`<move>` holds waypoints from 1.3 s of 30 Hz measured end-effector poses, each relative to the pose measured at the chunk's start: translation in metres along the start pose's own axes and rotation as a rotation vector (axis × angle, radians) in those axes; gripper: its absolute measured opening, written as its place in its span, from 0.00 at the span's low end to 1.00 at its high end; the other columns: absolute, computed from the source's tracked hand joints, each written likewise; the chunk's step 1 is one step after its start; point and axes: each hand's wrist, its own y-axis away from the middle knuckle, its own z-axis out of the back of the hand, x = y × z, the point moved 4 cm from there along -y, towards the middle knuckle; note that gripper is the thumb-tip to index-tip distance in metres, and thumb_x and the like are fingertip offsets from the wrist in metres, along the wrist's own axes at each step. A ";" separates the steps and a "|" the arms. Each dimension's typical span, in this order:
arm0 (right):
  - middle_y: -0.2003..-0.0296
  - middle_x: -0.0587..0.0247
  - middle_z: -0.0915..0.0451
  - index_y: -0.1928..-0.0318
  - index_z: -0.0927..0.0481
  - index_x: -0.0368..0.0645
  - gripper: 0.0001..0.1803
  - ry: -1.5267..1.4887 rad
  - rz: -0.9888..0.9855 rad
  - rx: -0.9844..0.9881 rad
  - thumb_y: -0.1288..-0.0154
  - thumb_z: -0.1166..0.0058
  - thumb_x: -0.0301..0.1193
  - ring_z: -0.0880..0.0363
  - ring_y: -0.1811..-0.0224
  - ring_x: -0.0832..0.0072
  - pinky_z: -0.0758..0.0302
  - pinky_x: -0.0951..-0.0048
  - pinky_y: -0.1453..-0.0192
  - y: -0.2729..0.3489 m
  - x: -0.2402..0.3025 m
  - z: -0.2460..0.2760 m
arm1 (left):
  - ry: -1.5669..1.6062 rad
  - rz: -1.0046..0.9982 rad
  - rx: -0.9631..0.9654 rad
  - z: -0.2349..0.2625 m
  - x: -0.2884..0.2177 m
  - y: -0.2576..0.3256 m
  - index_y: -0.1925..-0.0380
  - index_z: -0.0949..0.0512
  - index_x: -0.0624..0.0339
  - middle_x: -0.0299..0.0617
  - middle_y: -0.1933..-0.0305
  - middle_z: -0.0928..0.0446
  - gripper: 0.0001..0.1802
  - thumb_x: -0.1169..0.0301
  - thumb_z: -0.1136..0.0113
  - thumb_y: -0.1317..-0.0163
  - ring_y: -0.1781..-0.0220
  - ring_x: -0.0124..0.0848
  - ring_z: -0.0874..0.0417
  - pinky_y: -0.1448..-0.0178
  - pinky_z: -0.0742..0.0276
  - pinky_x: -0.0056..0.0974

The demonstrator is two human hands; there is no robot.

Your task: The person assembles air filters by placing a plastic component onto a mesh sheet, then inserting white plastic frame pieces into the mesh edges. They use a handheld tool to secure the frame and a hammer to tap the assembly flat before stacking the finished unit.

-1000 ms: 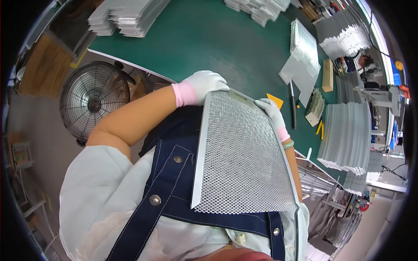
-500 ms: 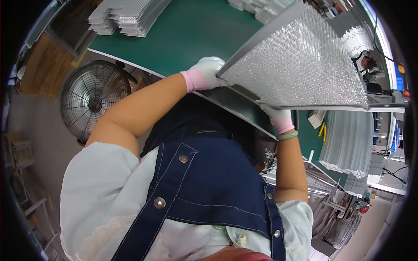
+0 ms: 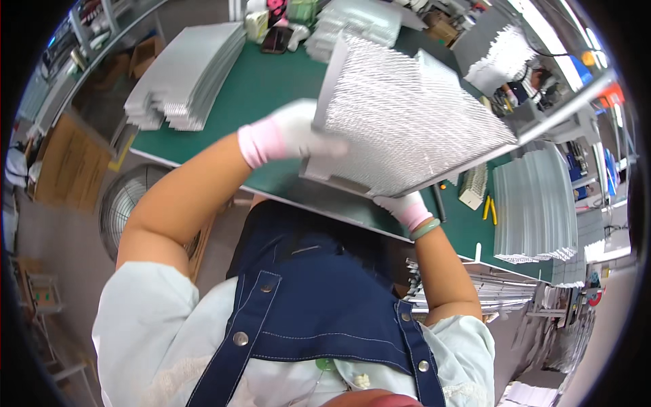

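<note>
"Left hand (image 3: 295, 132) first: how does it sit on the mesh panel (image 3: 413, 112)?"

"It's at the panel's left edge, fingers reaching in front of the lower corner. They're blurred, so I can't tell whether it grips or only steadies."

"And the right hand (image 3: 405, 205)?"

"Clasping the panel's near frame (image 3: 339, 185) at the right end. Some of its fingers are hidden."

"So where is the panel, exactly?"

"Between the two hands and beyond the right one, slanted above the green bench (image 3: 271, 81), its far part leaning away from the body."

"Which step would you call this?"

"Turning the panel in the air, I'd judge."

"What does the next move call for?"

"A sure hold on the left to match the right, I'd say, so the frame doesn't twist. The corners need watching too."

"Because of what's around?"

"Yes. Right of the panel are a ribbed block (image 3: 472, 186), two yellow handles (image 3: 490, 210) and a tall sheet stack (image 3: 536, 203). Left of it is another stack (image 3: 193, 64); behind it, a silvery pile (image 3: 356, 27)."
</note>
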 end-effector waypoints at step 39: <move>0.47 0.56 0.18 0.41 0.25 0.32 0.26 -0.393 0.483 -0.157 0.42 0.41 0.12 0.20 0.45 0.73 0.24 0.73 0.42 -0.014 0.181 0.216 | 0.195 -0.120 -0.318 0.024 -0.076 -0.061 0.61 0.20 0.63 0.32 0.63 0.19 0.10 0.69 0.35 0.39 0.60 0.19 0.23 0.52 0.27 0.28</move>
